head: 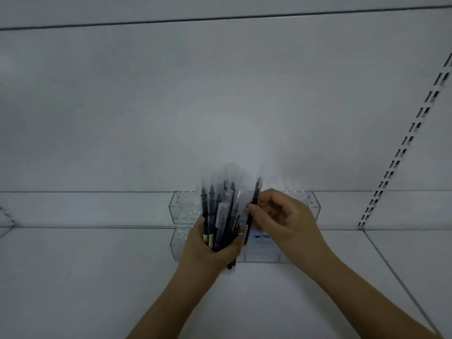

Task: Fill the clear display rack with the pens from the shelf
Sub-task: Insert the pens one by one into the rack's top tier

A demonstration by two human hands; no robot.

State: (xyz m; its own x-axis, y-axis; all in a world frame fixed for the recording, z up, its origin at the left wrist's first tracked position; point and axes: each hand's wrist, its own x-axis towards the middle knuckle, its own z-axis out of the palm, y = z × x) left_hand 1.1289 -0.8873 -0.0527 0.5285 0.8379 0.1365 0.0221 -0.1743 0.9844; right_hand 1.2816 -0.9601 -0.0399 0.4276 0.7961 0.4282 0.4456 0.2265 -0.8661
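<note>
A: How far along is the filling?

B: Early, I'd judge. The left hand (215,243) has its fingers wrapped round a whole bunch of pens (220,216), held upright in front of the clear display rack (182,209), which stands on the white shelf (97,277).

A: And the other hand?

B: The right hand (281,218) has its fingers pinched on a single dark pen (253,206) at the bunch's right edge, just over the rack.

A: Any pens seated already?

B: Not that I can make out; the compartments showing beside the hands look bare (the middle of the rack is hidden behind both hands, and the view is blurred). So nearly the whole bunch is left to place, one pen at a time.
</note>
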